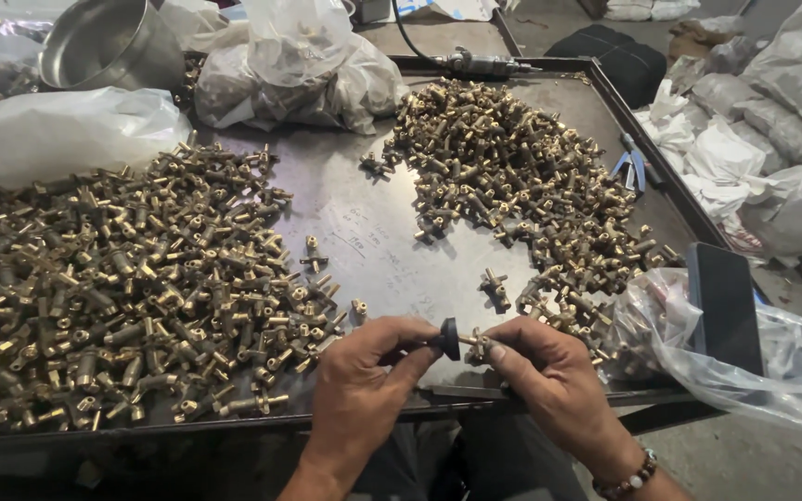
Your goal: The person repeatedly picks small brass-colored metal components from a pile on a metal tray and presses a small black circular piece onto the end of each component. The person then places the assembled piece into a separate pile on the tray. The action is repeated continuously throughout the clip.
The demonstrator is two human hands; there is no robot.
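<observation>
The head view looks down on a shallow dark metal tray [364, 232] with a raised rim; it holds 2 heaps of small brass fittings, the larger left heap [113, 288] spread wide over the tray's left half and the right heap [522, 176] running from the far middle toward the near right corner; a few loose fittings lie on the bare strip between them. A round steel bowl [109, 42] stands tilted at the far left, its contents hidden; crumpled clear plastic bags [290, 65] sit beside it at the tray's far edge, and what they hold cannot be made out. Another clear plastic bag [698, 343] slumps over the near right corner with a flat black block [724, 301] standing against it; a blue-handled tool [633, 167] lies on the right rim.

At the near edge, the left hand [364, 390] is curled, thumb and fingers pinching a short tool with a black disc-shaped end [450, 339]; the right hand [549, 380], a beaded bracelet [633, 482] on its wrist, is closed in a pinch on a single small brass fitting [477, 347]; disc and fitting meet between the 2 hands, just above the tray's near rim.
</observation>
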